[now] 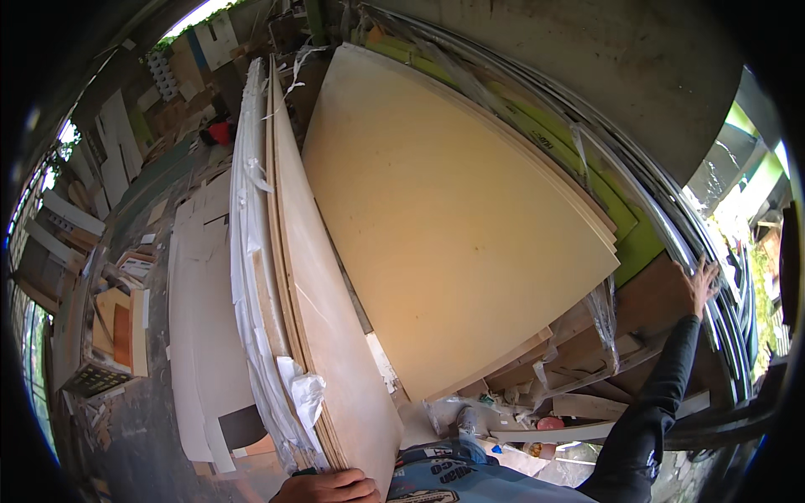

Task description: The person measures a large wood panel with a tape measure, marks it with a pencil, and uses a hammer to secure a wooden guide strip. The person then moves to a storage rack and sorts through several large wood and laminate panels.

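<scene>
At the bottom, my left hand (329, 488) has its fingers bent over the near end of a leaning stack of wooden boards (340, 360). White plastic wrapping (251, 251) runs torn along the left side of that stack. My right arm stretches out to the right, where my right hand (698, 285), fingers spread, rests against the edges of a row of thin dark sheets (671, 201). Between my hands lean several large tan panels (453, 226), their edges stepped at the right. Behind them stand bright green sheets (537, 126), partly under clear plastic film.
Offcuts and scraps (587, 407) lie on the floor below the tan panels, near my shoe (468, 419). To the left are a long pale sheet (197, 335) and an open wooden box (113, 327). A grey wall (604, 75) rises behind the sheets.
</scene>
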The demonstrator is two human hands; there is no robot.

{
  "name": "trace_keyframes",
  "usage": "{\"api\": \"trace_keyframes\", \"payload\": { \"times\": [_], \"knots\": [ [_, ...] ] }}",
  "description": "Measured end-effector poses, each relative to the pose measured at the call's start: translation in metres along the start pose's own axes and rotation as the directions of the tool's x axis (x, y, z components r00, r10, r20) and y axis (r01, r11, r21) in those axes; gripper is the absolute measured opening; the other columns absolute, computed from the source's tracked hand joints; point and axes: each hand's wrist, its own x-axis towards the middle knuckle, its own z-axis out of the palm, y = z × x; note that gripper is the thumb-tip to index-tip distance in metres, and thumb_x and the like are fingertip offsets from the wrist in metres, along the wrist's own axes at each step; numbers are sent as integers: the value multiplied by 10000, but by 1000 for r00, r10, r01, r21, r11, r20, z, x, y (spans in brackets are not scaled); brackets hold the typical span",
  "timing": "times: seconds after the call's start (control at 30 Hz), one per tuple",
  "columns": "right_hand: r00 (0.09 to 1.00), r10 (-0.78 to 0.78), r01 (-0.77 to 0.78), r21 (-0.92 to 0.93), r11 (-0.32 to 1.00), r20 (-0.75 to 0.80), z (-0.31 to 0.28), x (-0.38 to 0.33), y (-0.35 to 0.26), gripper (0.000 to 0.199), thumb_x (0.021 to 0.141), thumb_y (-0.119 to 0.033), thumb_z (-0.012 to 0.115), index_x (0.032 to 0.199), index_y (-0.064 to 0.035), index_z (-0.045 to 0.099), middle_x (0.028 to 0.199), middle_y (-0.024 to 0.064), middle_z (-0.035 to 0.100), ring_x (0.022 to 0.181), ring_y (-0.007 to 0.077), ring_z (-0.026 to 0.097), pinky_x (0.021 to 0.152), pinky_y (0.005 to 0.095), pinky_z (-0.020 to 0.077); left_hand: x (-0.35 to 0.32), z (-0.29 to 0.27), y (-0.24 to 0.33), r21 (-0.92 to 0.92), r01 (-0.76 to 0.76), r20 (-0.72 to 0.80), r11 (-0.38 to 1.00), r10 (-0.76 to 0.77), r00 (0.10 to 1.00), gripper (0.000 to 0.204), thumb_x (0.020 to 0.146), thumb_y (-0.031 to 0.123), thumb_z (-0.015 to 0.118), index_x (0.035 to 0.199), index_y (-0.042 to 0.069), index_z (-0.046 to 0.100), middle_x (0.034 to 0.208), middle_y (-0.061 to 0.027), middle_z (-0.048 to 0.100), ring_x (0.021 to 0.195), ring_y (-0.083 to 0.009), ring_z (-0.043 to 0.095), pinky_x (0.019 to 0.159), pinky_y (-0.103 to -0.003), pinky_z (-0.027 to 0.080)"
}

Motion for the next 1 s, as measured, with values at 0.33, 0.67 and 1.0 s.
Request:
{"api": "trace_keyframes", "payload": {
  "times": [0.33,0.67,1.0],
  "knots": [
    [987,116,61,929,365,-111,92,-87,-169,526,889,-397,658,1173,45,631,1157,203,651,1118,314,601,969,384,455,-1,2,-1,-28,-32,49,999,33,998,179,789,193,704,803,24,647,802,-110,623,816,-281,611,805,-412,498],
    [971,70,-239,955,174,230,93,-84,-191,588,713,-248,797,1193,55,641,1101,165,680,1004,245,641,894,330,484,-9,-7,2,-33,11,48,999,-9,999,183,791,186,699,820,10,658,840,-119,645,847,-290,624,826,-423,504],
    [955,182,-270,944,191,236,83,-91,-193,520,728,-276,803,1100,59,665,1044,139,693,976,205,641,877,308,480,-18,-8,3,0,16,0,1000,-16,1000,188,780,203,717,784,25,657,797,-100,636,819,-273,621,811,-401,507]
  ]
}}
